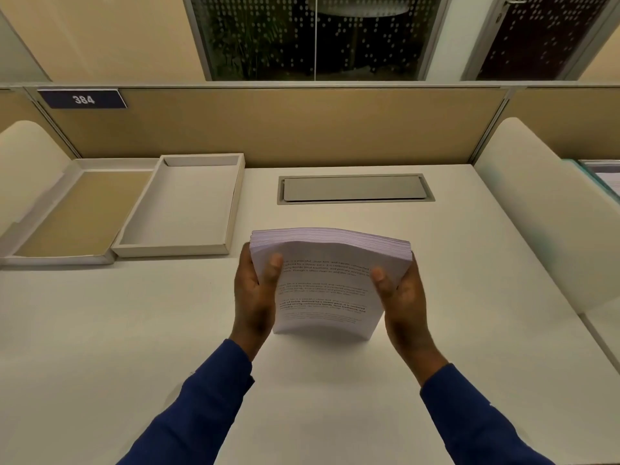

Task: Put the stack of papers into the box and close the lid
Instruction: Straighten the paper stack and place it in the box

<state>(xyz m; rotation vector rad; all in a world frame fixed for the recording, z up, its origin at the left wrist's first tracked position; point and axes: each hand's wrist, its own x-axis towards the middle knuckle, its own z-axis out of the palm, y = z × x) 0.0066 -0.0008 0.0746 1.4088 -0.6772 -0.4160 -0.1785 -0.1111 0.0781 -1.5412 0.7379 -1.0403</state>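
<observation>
A thick stack of printed white papers stands tilted on its lower edge on the white desk, its top bowed. My left hand grips its left side and my right hand grips its right side, thumbs on the printed front page. The open box, shallow and white, lies empty at the back left of the desk. Its lid lies upturned just left of the box, showing a brown inside.
A grey cable hatch is set into the desk behind the papers. A tan partition with a "384" plate closes the back. White curved dividers flank both sides. More papers lie on the neighbouring desk at right.
</observation>
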